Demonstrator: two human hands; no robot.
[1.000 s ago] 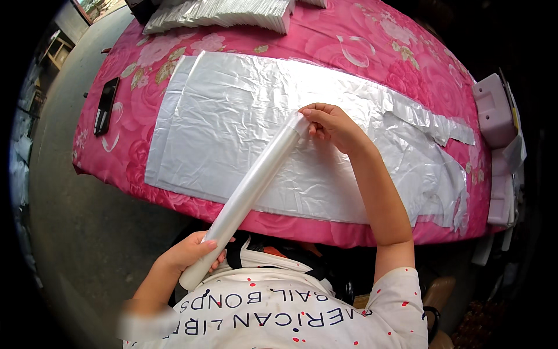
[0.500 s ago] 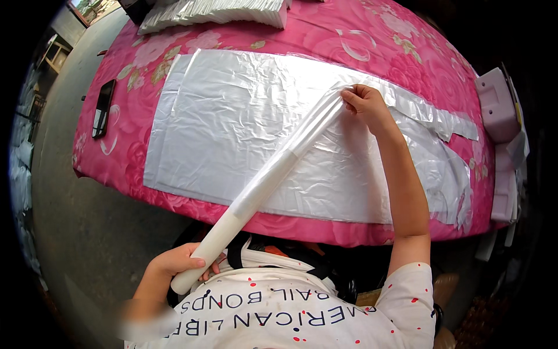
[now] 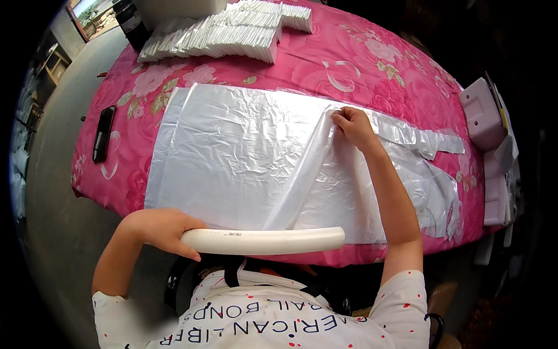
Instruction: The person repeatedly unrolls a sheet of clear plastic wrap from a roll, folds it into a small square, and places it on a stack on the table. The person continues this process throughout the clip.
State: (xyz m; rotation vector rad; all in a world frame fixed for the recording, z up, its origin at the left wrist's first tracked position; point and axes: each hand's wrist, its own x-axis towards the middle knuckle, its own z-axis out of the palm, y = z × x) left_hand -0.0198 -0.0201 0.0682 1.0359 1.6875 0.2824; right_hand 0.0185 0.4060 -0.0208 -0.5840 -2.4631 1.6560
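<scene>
My left hand is closed around one end of a white plastic pipe. The pipe lies crosswise in front of me, over the near edge of the table, its other end bare. Flat on the table is a stack of silvery-white plastic bags, wrinkled and shiny. With thumb and fingers pinched, my right hand grips the upper edge of a plastic bag, which is lifted in a fold running down toward the pipe. Beyond my right hand, loose strips of the plastic reach toward the right.
A pink flowered cloth covers the table. Packed white folded pieces lie at the far left, beside a dark container. A black phone rests near the left edge. Pale pink foam boxes stand at the right edge.
The pipe has come out of the plastic bag and swung from a slant to nearly level. My left hand has risen with it. The right hand keeps its pinch, slightly lower in view.
</scene>
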